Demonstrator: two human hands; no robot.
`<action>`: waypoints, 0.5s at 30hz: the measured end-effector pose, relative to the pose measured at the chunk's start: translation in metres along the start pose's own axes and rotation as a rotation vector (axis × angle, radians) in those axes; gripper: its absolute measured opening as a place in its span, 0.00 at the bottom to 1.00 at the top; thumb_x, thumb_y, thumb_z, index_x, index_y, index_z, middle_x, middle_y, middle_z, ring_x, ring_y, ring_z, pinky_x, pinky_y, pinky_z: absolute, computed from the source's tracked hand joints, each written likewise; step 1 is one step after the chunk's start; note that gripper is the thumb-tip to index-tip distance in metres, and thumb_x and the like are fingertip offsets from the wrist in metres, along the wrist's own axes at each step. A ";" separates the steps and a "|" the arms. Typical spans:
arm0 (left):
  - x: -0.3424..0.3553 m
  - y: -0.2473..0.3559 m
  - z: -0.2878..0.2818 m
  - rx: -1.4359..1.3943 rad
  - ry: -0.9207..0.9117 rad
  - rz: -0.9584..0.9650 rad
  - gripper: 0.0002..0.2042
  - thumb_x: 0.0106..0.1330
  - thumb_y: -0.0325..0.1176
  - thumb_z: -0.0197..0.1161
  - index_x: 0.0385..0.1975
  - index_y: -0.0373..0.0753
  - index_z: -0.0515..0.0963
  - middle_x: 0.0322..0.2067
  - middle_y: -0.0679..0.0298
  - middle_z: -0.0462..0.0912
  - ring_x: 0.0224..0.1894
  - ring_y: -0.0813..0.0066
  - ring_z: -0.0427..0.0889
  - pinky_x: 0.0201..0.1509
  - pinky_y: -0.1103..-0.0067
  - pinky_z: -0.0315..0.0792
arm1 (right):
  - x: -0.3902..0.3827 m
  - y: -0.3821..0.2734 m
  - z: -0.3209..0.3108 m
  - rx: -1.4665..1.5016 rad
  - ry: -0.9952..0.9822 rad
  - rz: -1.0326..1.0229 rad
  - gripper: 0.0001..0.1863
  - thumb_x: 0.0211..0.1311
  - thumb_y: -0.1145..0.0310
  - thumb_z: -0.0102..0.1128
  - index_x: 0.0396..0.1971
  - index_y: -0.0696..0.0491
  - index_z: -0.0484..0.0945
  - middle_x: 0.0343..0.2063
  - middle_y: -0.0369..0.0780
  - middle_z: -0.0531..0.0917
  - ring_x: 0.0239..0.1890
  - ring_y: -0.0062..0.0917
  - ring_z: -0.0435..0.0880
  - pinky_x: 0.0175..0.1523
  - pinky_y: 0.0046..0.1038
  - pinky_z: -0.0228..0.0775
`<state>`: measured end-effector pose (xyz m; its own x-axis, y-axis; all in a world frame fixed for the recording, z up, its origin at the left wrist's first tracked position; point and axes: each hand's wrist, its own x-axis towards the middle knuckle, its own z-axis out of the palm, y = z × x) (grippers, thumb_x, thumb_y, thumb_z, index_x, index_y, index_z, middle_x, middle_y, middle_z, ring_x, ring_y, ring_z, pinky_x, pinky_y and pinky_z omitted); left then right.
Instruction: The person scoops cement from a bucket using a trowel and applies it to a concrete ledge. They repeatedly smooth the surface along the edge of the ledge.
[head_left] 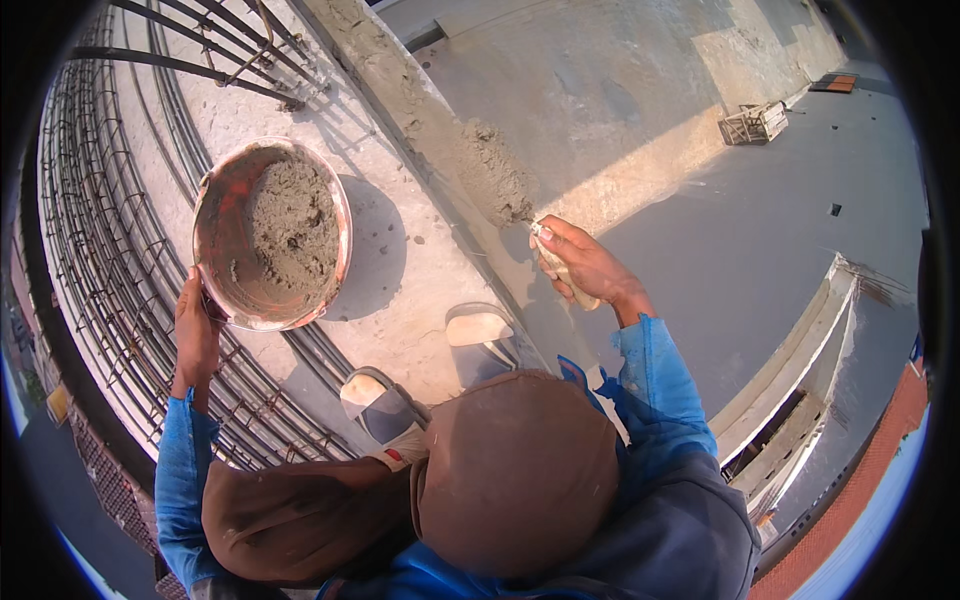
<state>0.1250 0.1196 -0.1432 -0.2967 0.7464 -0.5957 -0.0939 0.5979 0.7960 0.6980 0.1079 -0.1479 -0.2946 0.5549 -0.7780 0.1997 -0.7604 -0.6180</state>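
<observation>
My left hand (196,335) is closed on the near-left rim of a round, reddish bucket (222,225), which tilts toward me. Wet grey mortar (297,225) fills much of its inside, heaped toward the right wall. In my right hand (590,262) is the pale, mortar-smeared handle of a trowel (570,272), fingers wrapped round it. A lump of mortar (492,170) hides the trowel's blade. That load is over the right edge of the concrete ledge; whether it touches the ledge, I cannot tell.
Bundled steel rebar (110,230) runs along the left, and more bars (215,50) stick out at the upper left. My sandalled feet (480,335) stand on the concrete ledge (375,255). Down to the right lie a grey floor (720,260), a small crate-like object (755,124) and a concrete beam (790,375).
</observation>
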 end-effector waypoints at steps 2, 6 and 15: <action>0.016 0.002 -0.037 0.064 -0.204 -0.044 0.19 0.87 0.47 0.49 0.59 0.41 0.80 0.46 0.69 0.89 0.42 0.82 0.87 0.47 0.81 0.80 | 0.012 0.022 -0.033 0.009 0.125 0.035 0.20 0.85 0.47 0.44 0.50 0.49 0.73 0.25 0.32 0.73 0.16 0.17 0.69 0.22 0.25 0.66; 0.009 0.007 0.007 -0.030 0.005 -0.094 0.27 0.86 0.52 0.45 0.73 0.38 0.69 0.66 0.59 0.80 0.65 0.65 0.80 0.72 0.69 0.73 | 0.038 0.052 -0.080 0.089 0.317 0.118 0.18 0.85 0.49 0.46 0.55 0.48 0.73 0.25 0.33 0.73 0.19 0.19 0.70 0.25 0.27 0.67; 0.015 -0.026 -0.008 -0.144 0.101 -0.035 0.27 0.86 0.52 0.44 0.70 0.37 0.71 0.65 0.60 0.79 0.67 0.65 0.77 0.72 0.68 0.70 | 0.154 0.084 -0.055 -0.110 0.622 -0.158 0.16 0.81 0.58 0.51 0.57 0.52 0.74 0.29 0.45 0.83 0.27 0.37 0.83 0.35 0.41 0.74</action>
<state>0.1159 0.1127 -0.1721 -0.3839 0.6888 -0.6150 -0.2388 0.5693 0.7867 0.7211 0.1482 -0.3258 0.2608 0.7743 -0.5766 0.3020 -0.6327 -0.7130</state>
